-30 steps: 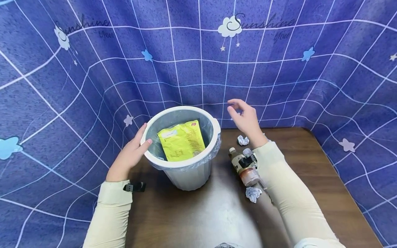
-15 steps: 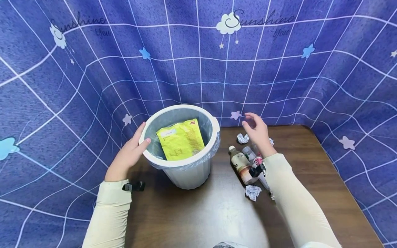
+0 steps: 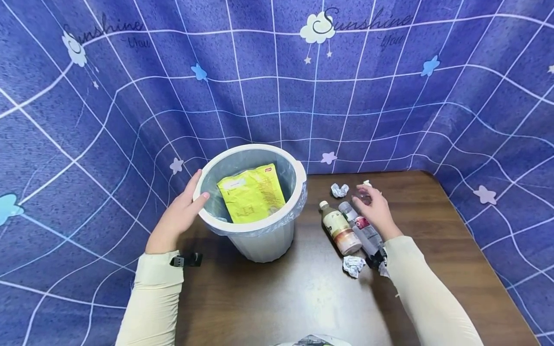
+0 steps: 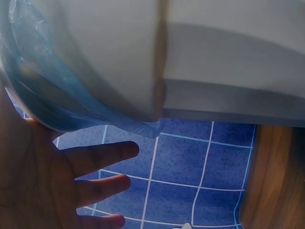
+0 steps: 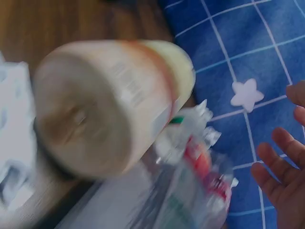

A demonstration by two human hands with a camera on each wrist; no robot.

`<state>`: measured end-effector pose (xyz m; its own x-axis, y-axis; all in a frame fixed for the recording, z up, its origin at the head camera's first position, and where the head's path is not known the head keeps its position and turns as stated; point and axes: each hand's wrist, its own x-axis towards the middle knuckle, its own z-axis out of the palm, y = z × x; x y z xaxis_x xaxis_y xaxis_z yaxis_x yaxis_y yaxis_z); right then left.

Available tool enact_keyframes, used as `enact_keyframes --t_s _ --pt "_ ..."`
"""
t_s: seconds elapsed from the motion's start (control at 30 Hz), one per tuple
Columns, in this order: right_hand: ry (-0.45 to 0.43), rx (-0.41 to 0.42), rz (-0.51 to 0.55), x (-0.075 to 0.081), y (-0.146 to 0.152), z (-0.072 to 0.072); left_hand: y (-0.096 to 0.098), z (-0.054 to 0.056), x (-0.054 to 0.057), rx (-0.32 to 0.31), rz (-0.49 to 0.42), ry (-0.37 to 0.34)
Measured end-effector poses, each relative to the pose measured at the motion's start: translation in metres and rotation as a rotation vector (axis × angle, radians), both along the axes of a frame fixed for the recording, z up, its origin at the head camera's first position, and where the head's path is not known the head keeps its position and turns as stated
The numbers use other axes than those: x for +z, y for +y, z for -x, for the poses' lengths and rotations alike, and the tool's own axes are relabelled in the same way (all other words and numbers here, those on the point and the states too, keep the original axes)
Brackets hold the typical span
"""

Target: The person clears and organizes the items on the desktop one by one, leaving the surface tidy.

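In the head view, a grey trash can [image 3: 264, 245] with a white rim and clear liner stands on the table, a yellow packet [image 3: 251, 194] inside it. My left hand [image 3: 179, 218] holds its rim, thumb over the edge; in the left wrist view several fingers [image 4: 102, 191] stretch along its outside. My right hand [image 3: 376, 209] reaches over the litter on the right, fingers loosely bent and spread. Below it lie a brown-labelled drink bottle [image 3: 339, 228] and a clear bottle with a red label [image 3: 363, 228]. In the right wrist view the right hand [image 5: 283, 167] holds nothing.
Crumpled paper balls lie by the bottles, one behind [image 3: 339, 191] and one in front [image 3: 353, 265]. A cut-off whitish object [image 3: 313, 341] shows at the bottom edge. A blue checked curtain [image 3: 277, 86] rises behind the wooden table [image 3: 437, 230].
My right hand has moved rightward and down from beside the trash can to over the bottles. My left hand stays on the rim.
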<state>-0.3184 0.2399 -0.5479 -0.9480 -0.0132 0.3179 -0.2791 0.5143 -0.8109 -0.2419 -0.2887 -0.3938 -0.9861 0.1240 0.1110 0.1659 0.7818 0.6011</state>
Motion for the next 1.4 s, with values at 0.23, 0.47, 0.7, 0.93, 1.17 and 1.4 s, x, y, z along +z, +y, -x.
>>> enact_keyframes --t_s 0.23,0.47,0.7,0.93,1.17,1.4 --pt "-0.010 0.029 -0.136 -0.021 0.018 -0.022 -0.002 -0.001 -0.002 -0.013 -0.005 0.004" --pt "-0.066 0.056 -0.229 -0.037 0.027 -0.043 -0.002 -0.004 -0.005 -0.011 -0.011 -0.016" --pt "-0.096 0.027 -0.301 -0.046 0.032 -0.049 -0.002 -0.004 -0.002 0.005 -0.014 -0.027" --pt "-0.097 -0.034 -0.329 -0.054 0.036 -0.056 -0.003 -0.001 -0.006 0.000 -0.013 -0.016" --pt "-0.108 0.022 -0.314 -0.055 0.035 -0.058 -0.003 0.000 -0.005 -0.003 -0.017 -0.008" --pt "-0.163 0.029 -0.293 -0.059 0.037 -0.058 -0.001 -0.001 -0.001 -0.005 -0.026 -0.011"
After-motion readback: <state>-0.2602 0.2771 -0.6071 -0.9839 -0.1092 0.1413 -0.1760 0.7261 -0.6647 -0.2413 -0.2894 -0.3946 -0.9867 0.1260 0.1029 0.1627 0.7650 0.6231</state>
